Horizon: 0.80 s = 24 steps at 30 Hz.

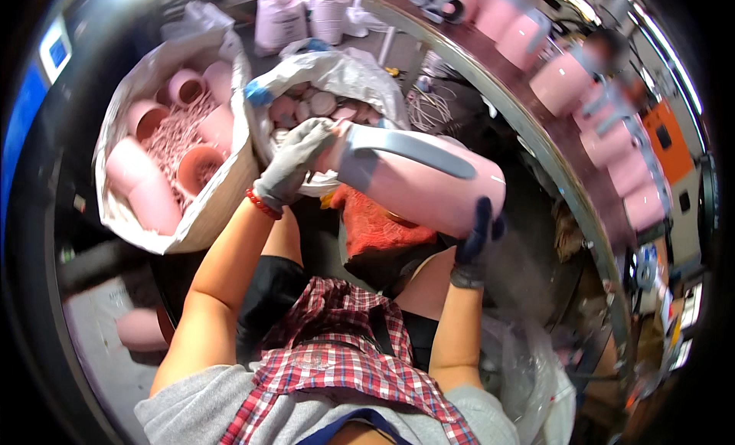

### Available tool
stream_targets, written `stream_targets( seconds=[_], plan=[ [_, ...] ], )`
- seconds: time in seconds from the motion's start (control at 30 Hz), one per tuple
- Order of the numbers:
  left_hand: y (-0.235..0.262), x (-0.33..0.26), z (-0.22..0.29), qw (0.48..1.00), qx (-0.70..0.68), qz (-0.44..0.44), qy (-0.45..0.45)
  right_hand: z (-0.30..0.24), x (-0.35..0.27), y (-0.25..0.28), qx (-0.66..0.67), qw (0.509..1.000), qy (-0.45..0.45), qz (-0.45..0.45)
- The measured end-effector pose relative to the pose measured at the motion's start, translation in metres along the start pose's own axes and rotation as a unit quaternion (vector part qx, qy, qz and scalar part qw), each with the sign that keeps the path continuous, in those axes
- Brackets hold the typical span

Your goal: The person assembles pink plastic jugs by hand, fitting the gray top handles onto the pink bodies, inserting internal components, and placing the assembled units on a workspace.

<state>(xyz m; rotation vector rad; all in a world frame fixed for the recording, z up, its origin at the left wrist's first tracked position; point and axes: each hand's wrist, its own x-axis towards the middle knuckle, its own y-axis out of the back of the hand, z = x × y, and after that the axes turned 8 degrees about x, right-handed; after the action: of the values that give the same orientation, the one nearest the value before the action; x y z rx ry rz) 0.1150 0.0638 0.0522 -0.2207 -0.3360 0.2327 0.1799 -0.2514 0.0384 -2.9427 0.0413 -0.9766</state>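
A pink plastic jug [436, 181] with a long grey handle [413, 150] lies nearly sideways in front of me, its narrow neck to the left and its base to the right. My left hand [297, 160], in a grey glove with a red bead bracelet at the wrist, is closed at the neck end. The finger ends there are partly hidden. At the base my right hand [476, 246], in a dark blue and grey glove, grips the jug from below. Under the jug, between my knees, is a red cloth-like bundle [379, 227].
To the left stands a large white sack [222, 192] with pink hollow pieces and shavings. Behind the jug, another white sack [375, 77] holds pink discs and scraps. A long table [536, 139] curves along the right, bearing several pink jugs [563, 81]. Clear plastic bags [528, 376] lie at lower right.
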Motion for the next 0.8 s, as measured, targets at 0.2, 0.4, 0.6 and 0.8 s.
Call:
stream_targets(
  seconds=[0.2,0.4,0.6,0.8],
  plan=[
    [0.014,-0.026,0.010,0.872,0.429,-0.011,-0.236,-0.057,-0.025,-0.011,0.101,0.994,-0.029,-0.004],
    [0.017,-0.033,0.004,0.984,0.173,-0.022,0.026,-0.081,-0.043,0.005,0.104,0.980,0.066,-0.158],
    [-0.012,-0.054,0.053,0.807,0.434,0.069,-0.394,-0.037,-0.035,-0.006,-0.183,0.961,0.204,-0.034],
    [-0.063,-0.078,0.112,0.707,0.428,-0.076,-0.558,0.050,-0.006,0.018,-0.163,0.936,0.030,-0.311]
  ],
)
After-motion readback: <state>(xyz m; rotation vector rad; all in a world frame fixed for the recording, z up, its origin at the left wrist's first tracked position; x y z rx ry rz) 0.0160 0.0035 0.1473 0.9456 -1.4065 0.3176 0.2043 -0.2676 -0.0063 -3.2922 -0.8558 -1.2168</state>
